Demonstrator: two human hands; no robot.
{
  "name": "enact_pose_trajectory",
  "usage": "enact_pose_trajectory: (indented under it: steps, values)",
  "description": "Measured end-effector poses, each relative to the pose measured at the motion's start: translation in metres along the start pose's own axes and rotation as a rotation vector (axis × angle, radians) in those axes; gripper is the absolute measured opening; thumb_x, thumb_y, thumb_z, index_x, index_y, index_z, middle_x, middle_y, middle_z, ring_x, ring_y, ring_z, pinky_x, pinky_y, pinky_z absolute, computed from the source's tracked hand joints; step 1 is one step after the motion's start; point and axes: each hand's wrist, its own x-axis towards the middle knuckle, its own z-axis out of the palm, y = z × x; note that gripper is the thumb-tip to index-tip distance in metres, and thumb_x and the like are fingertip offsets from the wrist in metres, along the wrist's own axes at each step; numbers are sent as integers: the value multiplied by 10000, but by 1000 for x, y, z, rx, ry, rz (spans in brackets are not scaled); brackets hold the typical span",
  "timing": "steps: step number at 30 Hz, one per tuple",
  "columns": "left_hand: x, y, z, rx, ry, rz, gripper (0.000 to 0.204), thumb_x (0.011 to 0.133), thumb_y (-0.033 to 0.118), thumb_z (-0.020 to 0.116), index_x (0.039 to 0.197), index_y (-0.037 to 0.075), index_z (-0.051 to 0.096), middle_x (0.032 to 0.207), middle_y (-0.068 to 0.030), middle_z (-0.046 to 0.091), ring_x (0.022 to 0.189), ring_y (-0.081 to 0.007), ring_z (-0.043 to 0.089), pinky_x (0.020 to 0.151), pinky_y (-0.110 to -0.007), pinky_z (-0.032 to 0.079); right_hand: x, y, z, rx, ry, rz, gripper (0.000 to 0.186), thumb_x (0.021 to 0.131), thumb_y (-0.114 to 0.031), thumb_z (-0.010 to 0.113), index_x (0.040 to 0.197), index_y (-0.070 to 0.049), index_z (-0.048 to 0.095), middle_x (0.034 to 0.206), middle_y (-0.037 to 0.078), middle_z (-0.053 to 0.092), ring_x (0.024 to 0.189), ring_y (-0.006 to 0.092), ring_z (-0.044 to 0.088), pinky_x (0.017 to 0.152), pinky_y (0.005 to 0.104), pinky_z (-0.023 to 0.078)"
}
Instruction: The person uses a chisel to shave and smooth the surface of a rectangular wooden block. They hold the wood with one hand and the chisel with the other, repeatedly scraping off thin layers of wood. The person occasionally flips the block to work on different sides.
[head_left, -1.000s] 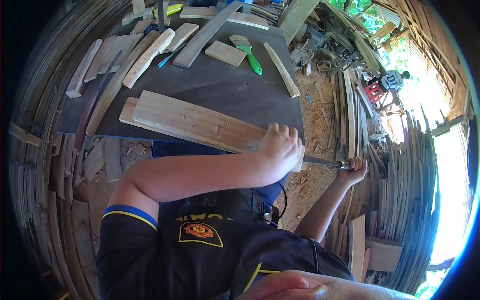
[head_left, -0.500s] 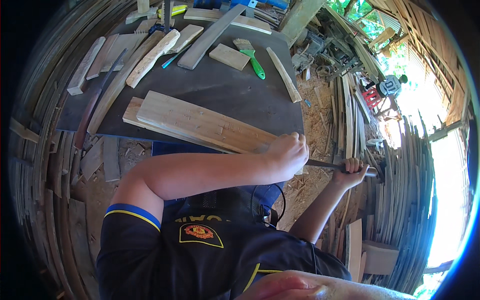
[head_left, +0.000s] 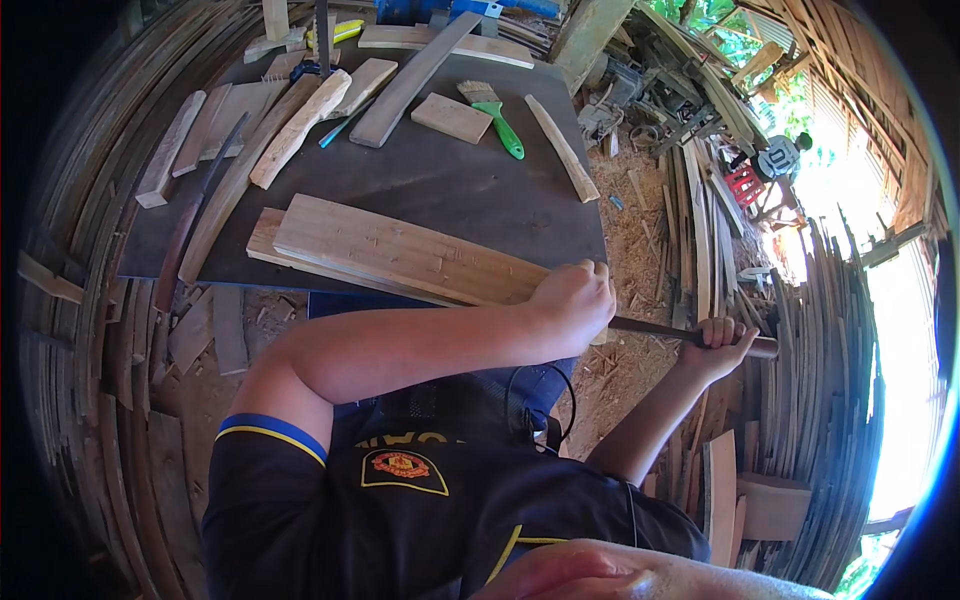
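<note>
Two pale boards lie one on the other along the table's near edge: the upper board point(head_left: 400, 245) covers most of the lower board point(head_left: 263, 228). My left hand point(head_left: 572, 310) is closed over their right end, its arm crossing in front of me; its fingertips are hidden. My right hand point(head_left: 718, 345), out beyond the table, is wrapped round the wooden handle of a long, narrow, dark-bladed tool point(head_left: 655, 328). The blade runs left from the handle to the boards' end and disappears behind my left hand, so its edge and exact kind do not show.
Wood pieces point(head_left: 300, 130), a green-handled brush point(head_left: 500, 125) and a long wooden-handled blade point(head_left: 190, 215) lie on the dark table point(head_left: 420, 185). Stacked wood strips point(head_left: 800, 420) stand at the right. A person point(head_left: 780, 157) is far off by a red chair point(head_left: 743, 185).
My right hand has moved a little to the right, drawing the dark-bladed tool with it. My left hand stays on the boards' end. The view has shifted slightly.
</note>
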Motion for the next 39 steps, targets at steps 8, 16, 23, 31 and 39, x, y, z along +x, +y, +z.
enact_pose_trajectory:
  steps: [8,16,23,31,39]
  values:
    - [0,-4,-1,-104,70,-55,281,633,166,740,824,-16,644,881,-152,604,850,-271,633,706,-344,560,-9,-20,-3,-43,43,-33,388,1059,-354,528,755,-159,387,592,-50,258,471,68,208,392,241,201]
    - [2,-3,-11,-113,33,-29,283,643,130,758,864,-6,644,916,-145,620,872,-267,648,734,-341,573,-33,-13,-21,30,23,-117,356,1050,-416,526,815,-171,420,621,-46,280,490,75,211,434,263,195]
    - [5,-5,-14,-108,40,-26,365,639,163,820,902,-4,629,906,-146,623,899,-290,667,812,-359,577,-37,-10,-27,33,19,-104,335,1055,-447,504,881,-169,432,626,-46,288,501,78,221,464,268,206]
    - [7,-2,-18,-90,-33,-77,541,629,233,843,1095,35,652,1003,-118,633,957,-323,666,843,-424,550,-33,-21,-29,-20,21,-153,349,1040,-446,538,878,-159,424,619,-43,296,496,79,250,461,270,223]
    - [10,1,-22,-44,-65,-78,578,612,244,876,1094,31,640,1017,-124,623,980,-316,656,865,-407,549,-49,-19,-23,22,37,-159,321,1042,-420,541,878,-154,468,617,-48,300,495,74,255,463,257,237]
